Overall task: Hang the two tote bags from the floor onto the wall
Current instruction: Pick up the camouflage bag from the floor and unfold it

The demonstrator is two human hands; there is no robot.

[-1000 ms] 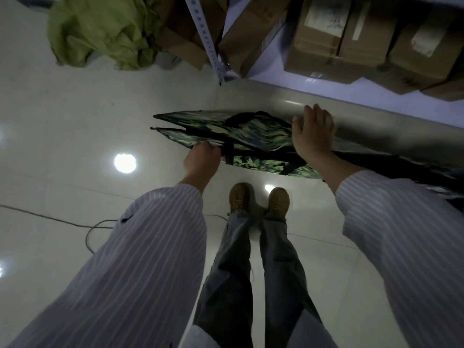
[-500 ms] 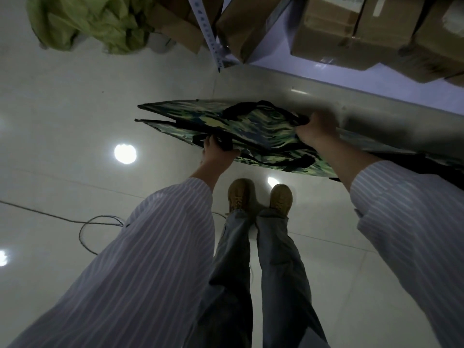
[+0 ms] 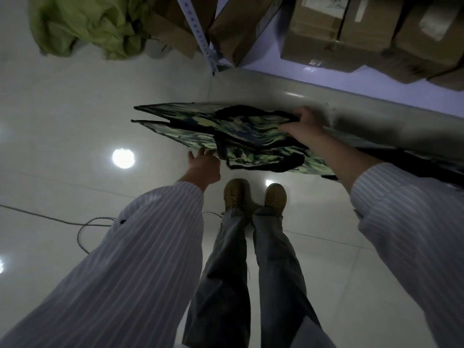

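Two flat camouflage tote bags with black straps hang side by side above the floor, close to the grey wall (image 3: 391, 116). The far bag (image 3: 180, 108) lies nearest the wall. The near bag (image 3: 190, 136) has a black handle loop (image 3: 281, 167) drooping from its lower edge. My right hand (image 3: 305, 126) is closed on the black strap at the bags' top edge by the wall. My left hand (image 3: 204, 165) is below the near bag, fingers spread, fingertips touching its lower edge beside a black strap.
A crumpled green cloth (image 3: 85, 23) lies on the floor at the top left. Cardboard boxes (image 3: 334, 28) fill a shelf beside a perforated metal upright (image 3: 198, 33). A thin cable (image 3: 82, 224) loops over the glossy tiles on the left. My brown shoes (image 3: 253, 197) stand below the bags.
My left hand has let go of the black strap and dropped below the bag's edge with fingers apart. My right hand has stayed closed at the top edge by the wall.
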